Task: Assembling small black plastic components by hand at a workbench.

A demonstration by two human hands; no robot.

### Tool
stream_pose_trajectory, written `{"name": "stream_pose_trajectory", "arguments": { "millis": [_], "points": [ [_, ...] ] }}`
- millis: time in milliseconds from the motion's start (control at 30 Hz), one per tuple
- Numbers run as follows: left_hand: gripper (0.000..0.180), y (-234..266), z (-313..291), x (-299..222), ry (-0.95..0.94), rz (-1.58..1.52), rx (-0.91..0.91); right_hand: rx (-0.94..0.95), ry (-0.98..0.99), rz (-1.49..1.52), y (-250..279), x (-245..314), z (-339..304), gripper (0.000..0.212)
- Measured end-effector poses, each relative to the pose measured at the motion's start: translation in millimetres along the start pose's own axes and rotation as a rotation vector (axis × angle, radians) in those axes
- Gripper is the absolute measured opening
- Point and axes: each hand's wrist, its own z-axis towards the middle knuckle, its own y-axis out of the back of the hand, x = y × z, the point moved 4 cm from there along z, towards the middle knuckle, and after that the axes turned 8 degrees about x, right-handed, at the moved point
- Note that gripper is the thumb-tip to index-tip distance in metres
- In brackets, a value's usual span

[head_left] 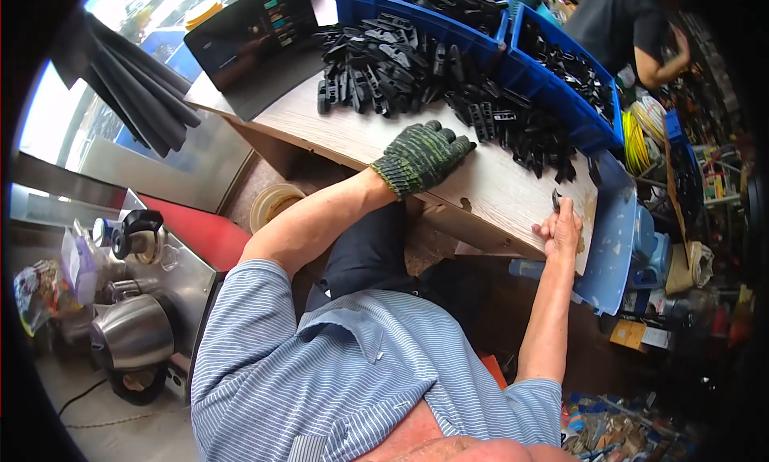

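My left hand (423, 158), in a green-and-black knitted glove, lies low over the pale wooden table (352, 130) near its front edge. Its fingers are bent together; a small dark tip shows by them, too little to name. Bare, my right hand (561, 228) is closed at the table's right end, pinching a small black plastic part (556, 199) that sticks up from the fingers. Beyond both hands spreads a heap of black plastic clip-like parts (376, 66), with more of them (537, 142) trailing toward the right hand.
Blue bins (489, 42) full of similar parts stand along the back. A dark screen (256, 42) is at the far left, a light-blue tub (609, 246) against the table's right end. A metal kettle (136, 334) stands at left. Another person (621, 26) is at the far right.
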Motion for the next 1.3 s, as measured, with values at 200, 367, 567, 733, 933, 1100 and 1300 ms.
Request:
{"name": "stream_pose_trajectory", "arguments": {
  "millis": [200,367,567,733,933,1100,1300],
  "points": [
    [0.029,3,2,10,0.232,0.003,0.109,0.04,0.003,-0.001,-10,-1,-3,0.041],
    [0.031,23,6,0,0.257,-0.085,-0.248,0.142,-0.002,-0.014,-24,2,-14,0.037],
    [0.038,-17,16,-59,0.201,-0.55,-0.295,0.394,0.084,0.022,-65,-1,-35,0.035],
    [0.038,-44,32,-78,0.209,-0.672,-0.067,0.391,0.1,0.042,-74,-12,-34,0.031],
    [0.033,-40,32,-79,0.302,-0.894,-0.102,0.383,0.178,-0.022,-79,-9,-40,0.035],
    [0.03,-47,35,-67,0.48,-1.05,-0.122,0.356,0.201,-0.078,-82,-12,-37,0.03],
    [0.03,-56,37,-64,0.593,-1.02,-0.066,0.38,0.244,-0.067,-92,-9,-44,0.029]
  ]
}}
